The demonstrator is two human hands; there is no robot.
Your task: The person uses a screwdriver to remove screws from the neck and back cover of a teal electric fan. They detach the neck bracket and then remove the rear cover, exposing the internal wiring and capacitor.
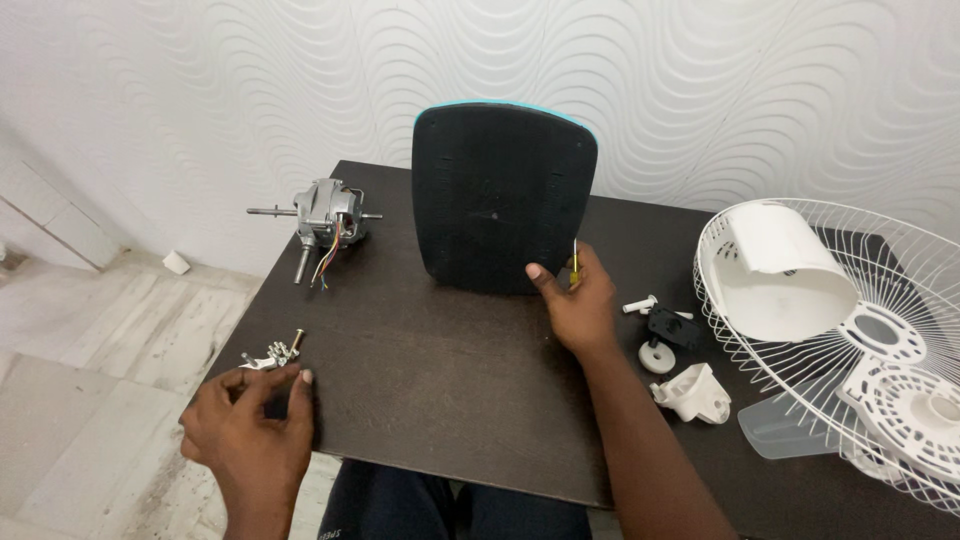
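A black fan base plate [500, 195] with a teal rim stands on edge on the dark table [420, 370]. My right hand [572, 300] steadies its lower right corner with the thumb and also holds a thin yellow-handled screwdriver [575, 262]. My left hand [255, 425] is at the table's near left corner, fingertips on a small pile of screws and metal bits [275, 353]; whether it pinches one I cannot tell.
A bare fan motor [325, 222] with coloured wires lies at the back left. White and black plastic parts [672, 345] lie right of my right hand. A white wire fan guard [850, 330] with a motor cover fills the right side.
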